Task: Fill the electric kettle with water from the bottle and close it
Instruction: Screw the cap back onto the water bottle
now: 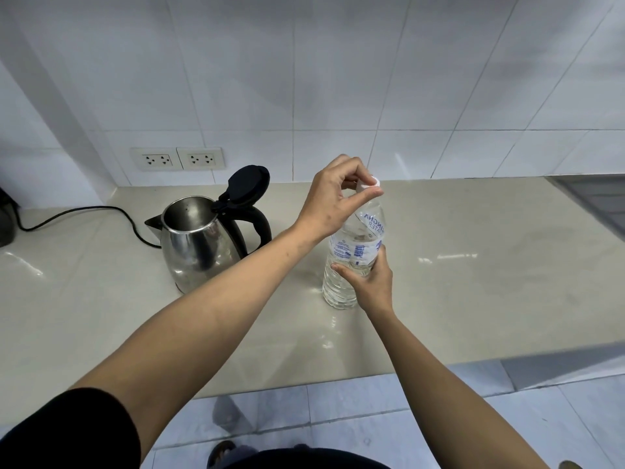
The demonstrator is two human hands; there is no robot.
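A steel electric kettle (194,245) with a black handle stands on the counter, its black lid (248,185) flipped up and open. To its right stands a clear plastic water bottle (355,252), upright, partly filled. My left hand (334,194) reaches across above the kettle's handle and pinches the bottle's white cap (374,182) at the top. My right hand (370,282) grips the bottle's lower body from the near side.
A beige counter (473,282) runs along a white tiled wall with two double sockets (177,159). The kettle's black cord (101,211) trails left toward a dark object at the frame's left edge (6,218). The counter's front edge lies near me, above a tiled floor.
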